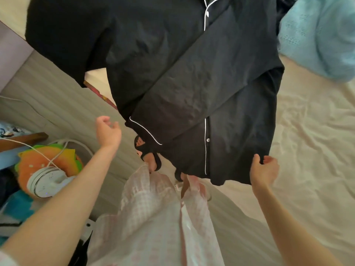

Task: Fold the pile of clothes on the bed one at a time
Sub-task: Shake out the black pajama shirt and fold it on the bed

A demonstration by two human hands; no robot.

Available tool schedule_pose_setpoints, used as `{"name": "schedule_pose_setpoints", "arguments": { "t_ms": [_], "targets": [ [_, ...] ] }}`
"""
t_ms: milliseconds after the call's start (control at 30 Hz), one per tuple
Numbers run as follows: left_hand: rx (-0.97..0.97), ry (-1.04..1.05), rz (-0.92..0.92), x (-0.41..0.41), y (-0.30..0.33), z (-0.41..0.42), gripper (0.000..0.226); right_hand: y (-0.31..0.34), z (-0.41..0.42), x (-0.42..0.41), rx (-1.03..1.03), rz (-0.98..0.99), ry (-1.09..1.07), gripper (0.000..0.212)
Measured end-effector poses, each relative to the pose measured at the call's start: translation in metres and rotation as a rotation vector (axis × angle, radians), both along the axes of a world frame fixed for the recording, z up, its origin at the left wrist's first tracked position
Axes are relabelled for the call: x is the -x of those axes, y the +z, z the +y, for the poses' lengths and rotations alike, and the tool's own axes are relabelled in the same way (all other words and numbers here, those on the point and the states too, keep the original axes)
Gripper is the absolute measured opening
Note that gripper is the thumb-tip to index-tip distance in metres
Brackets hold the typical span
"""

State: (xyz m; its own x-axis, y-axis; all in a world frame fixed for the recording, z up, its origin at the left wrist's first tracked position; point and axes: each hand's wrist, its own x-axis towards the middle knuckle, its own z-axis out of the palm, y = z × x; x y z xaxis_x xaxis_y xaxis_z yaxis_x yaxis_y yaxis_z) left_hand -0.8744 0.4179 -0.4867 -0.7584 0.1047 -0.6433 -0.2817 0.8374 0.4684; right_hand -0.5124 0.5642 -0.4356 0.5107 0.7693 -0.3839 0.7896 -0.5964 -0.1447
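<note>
Right hand (264, 170) pinches the black shirt (192, 77) hem corner; left hand (108, 131) hovers loosely curled, seemingly empty, and should take the near-left sleeve cuff.

The large black button-front shirt with white piping (192, 77) runs off the top edge, collar unseen. Beyond the right hand (264, 172), the crumpled light-blue knitted blanket (317, 35) is cut by the right edge. The shirt's hem hides one black-sandalled foot (178, 174) between the hands.
</note>
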Motion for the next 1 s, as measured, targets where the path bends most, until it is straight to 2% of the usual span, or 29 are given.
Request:
{"name": "schedule_pose_setpoints", "arguments": {
  "t_ms": [67, 133, 267, 333, 433, 533, 633, 733, 867, 1000],
  "targets": [
    [-0.012, 0.069, 0.082, -0.026, 0.014, 0.001, 0.032, 0.002, 0.006, -0.014, 0.049, 0.062, 0.019, 0.039],
    [-0.024, 0.053, 0.040, -0.065, 0.021, -0.001, 0.025, -0.001, 0.011, -0.026, 0.108, 0.158, 0.085, 0.038],
    [-0.095, -0.200, -0.401, -0.161, 0.022, 0.012, 0.016, -0.009, 0.021, -0.049, 0.251, 0.329, 0.044, 0.035],
    [-0.084, -0.293, -0.481, -0.201, 0.019, 0.027, 0.022, -0.009, 0.025, -0.063, 0.298, 0.431, 0.040, 0.033],
    [-0.065, -0.294, -0.469, -0.237, 0.014, 0.052, 0.029, 0.000, 0.033, -0.087, 0.294, 0.547, 0.021, 0.023],
    [-0.025, -0.339, -0.355, -0.252, 0.006, 0.067, 0.019, 0.010, 0.047, -0.112, 0.323, 0.689, -0.049, 0.012],
    [0.055, -0.382, -0.258, -0.253, -0.002, 0.062, 0.012, 0.013, 0.058, -0.131, 0.354, 0.730, -0.032, 0.009],
    [0.081, -0.382, -0.292, -0.247, -0.005, 0.041, 0.021, 0.009, 0.062, -0.141, 0.434, 0.747, 0.009, 0.005],
    [0.058, -0.365, -0.282, -0.247, 0.003, 0.022, 0.028, 0.006, 0.060, -0.140, 0.600, 0.804, 0.048, 0.020],
    [0.068, -0.332, -0.308, -0.251, 0.010, 0.021, 0.028, 0.005, 0.056, -0.137, 0.585, 0.816, 0.022, 0.018]
  ]
}}
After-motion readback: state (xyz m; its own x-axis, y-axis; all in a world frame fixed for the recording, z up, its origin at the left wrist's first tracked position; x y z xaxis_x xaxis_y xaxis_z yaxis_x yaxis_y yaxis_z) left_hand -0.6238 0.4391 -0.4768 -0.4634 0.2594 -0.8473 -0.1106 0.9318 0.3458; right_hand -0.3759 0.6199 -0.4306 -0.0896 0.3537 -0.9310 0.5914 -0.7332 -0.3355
